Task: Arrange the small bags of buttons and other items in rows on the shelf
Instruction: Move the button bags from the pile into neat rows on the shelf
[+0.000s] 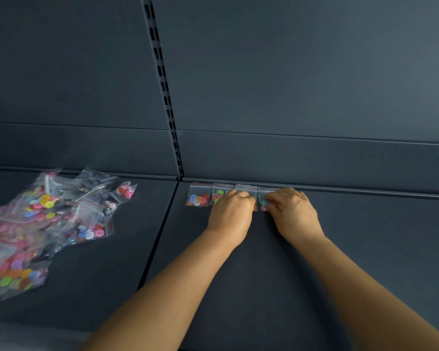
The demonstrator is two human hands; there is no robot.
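Bags of buttons fill two spots on the dark shelf (238, 287): a loose pile of small bags (43, 224) lies at the left, and a row of four clear bags runs along the back edge at the middle. The first bag (198, 196) in the row holds blue, orange and red buttons and lies fully in view. The second bag (220, 195) shows green and red buttons, its lower right part covered by the left hand (230, 214). The third bag (246, 190) shows only its clear top; its contents are hidden behind the left hand, whose curled fingertips meet its lower edge. The right hand (293, 211) pinches the fourth bag (265, 198), most of which it hides. The pile is cut off by the left frame edge, and many of its bags overlap too much to tell apart.
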